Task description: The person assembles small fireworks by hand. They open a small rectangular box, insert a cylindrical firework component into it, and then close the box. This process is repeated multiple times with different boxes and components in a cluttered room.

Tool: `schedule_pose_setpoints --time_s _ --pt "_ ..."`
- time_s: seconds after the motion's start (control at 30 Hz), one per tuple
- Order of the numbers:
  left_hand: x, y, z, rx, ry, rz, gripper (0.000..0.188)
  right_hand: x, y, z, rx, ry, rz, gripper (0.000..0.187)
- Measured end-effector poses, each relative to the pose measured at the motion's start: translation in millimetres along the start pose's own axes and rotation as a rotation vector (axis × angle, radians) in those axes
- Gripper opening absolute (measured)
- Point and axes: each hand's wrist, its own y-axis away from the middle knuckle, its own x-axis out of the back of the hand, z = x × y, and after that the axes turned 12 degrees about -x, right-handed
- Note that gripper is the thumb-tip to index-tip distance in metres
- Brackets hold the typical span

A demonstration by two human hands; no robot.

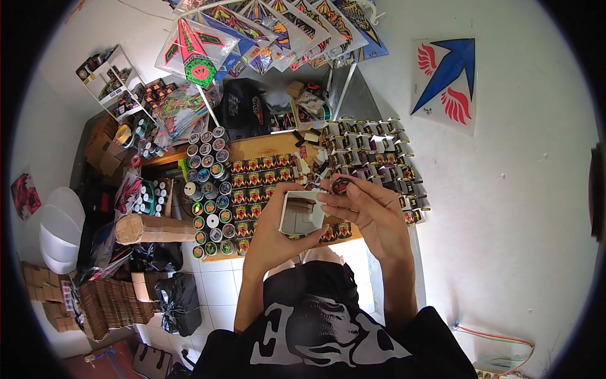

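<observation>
One open white box (pixel 302 222), clamped in my left grip (pixel 273 228) above the bench (pixel 259 149). One small dark disc (pixel 341 186), pinched in my right grip (pixel 376 222) near the box. Benchtop: spools (pixel 213 220) in columns, printed cards (pixel 254 179) in rows.

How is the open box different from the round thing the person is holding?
The box has straight sides and corners, but the round thing is curved. The box looks pale inside, while the round thing is mostly dark with some red. The box is bigger than the round thing. The left hand holds the box; the right hand holds the round thing. Both are held up.
</observation>
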Motion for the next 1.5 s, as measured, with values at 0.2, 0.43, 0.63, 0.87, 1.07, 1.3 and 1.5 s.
schedule_pose_setpoints --time_s 0.2,0.43,0.63,0.87,1.07,1.3,1.5 --pt "1.8 -0.9 -3.1 -0.004 -0.016 0.019 0.071 12.8 -4.7 11.7 0.017 0.064 0.065 0.037" --pt "3.3 -2.2 -4.3 -0.04 -0.035 0.01 0.073 13.1 -6.2 14.5 0.02 -0.173 -0.155 0.036" --pt "3.0 -1.9 -5.0 -0.051 -0.057 0.002 0.072 9.9 -5.9 16.0 -0.03 -0.265 -0.122 0.034" --pt "6.6 -0.1 -2.6 0.011 -0.002 0.006 0.07 8.2 -9.0 17.6 -0.047 -0.099 -0.007 0.034" --pt "7.9 -0.1 -2.8 0.008 -0.017 0.005 0.071 -7.3 -9.5 6.8 -0.01 0.137 0.082 0.035" --pt "5.1 -3.2 -8.4 -0.017 -0.064 -0.019 0.076 -8.3 -9.6 -0.4 0.054 0.223 0.07 0.046" --pt "-0.4 -8.5 -8.6 -0.02 -0.025 -0.047 0.073 -17.7 0.0 -11.4 0.022 0.366 0.077 0.046"
